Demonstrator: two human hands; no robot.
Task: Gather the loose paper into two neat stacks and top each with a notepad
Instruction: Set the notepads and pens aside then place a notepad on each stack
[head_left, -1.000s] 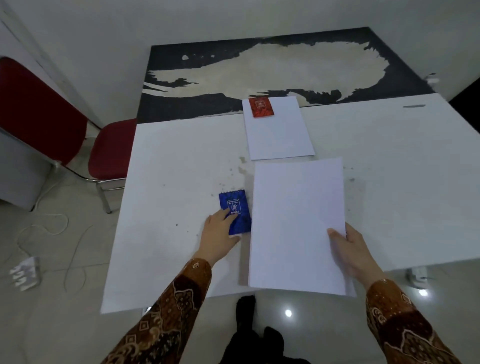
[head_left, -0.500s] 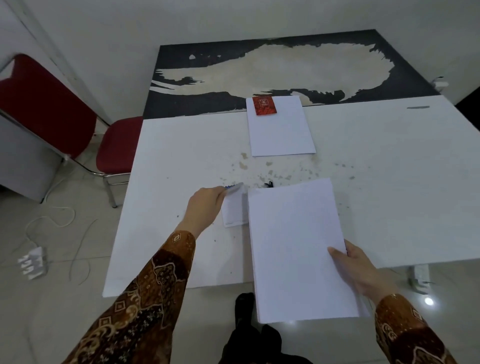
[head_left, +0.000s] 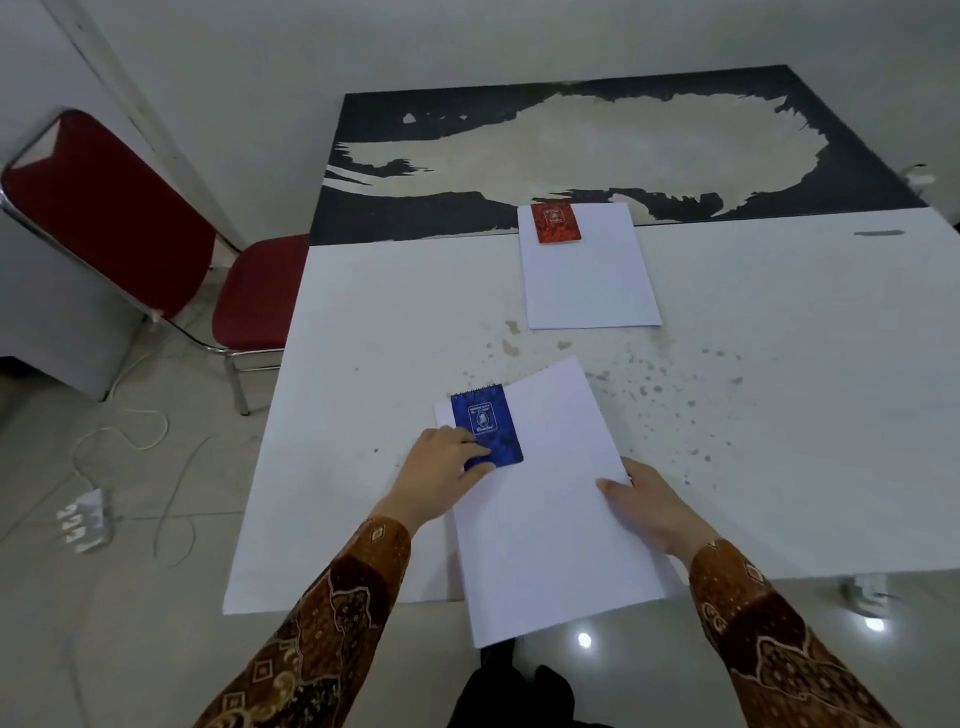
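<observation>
Blue notepad (head_left: 485, 428): it lies on the far left corner of the near paper stack, spiral edge away from you, cover up.
Left hand (head_left: 441, 470): your fingers lie over the notepad's near left corner; you cannot tell whether they pinch its edge or only press on it.
Near paper stack (head_left: 545, 509): it sits turned a little to the left, its near end hanging past the table's front edge, and a sheet peeks out under the notepad's left side.
Right hand (head_left: 647, 506): you hold the stack's right edge, thumb on top of the paper and fingers curled beneath it.
Far paper stack (head_left: 589, 275): it lies squared up near the table's far edge, well apart from the near one.
Red notepad (head_left: 554, 223): it rests on the far left corner of that far stack.
Table (head_left: 779, 415): white top, speckled with brownish spots between the two stacks.
Dark board (head_left: 597, 150): black with a large pale worn patch, it adjoins the table's far edge.
Red chair (head_left: 156, 234): it stands to the left of the table, metal frame showing.
Floor to your left: a power strip (head_left: 85, 522) and a loose white cable (head_left: 130, 441) lie there.
</observation>
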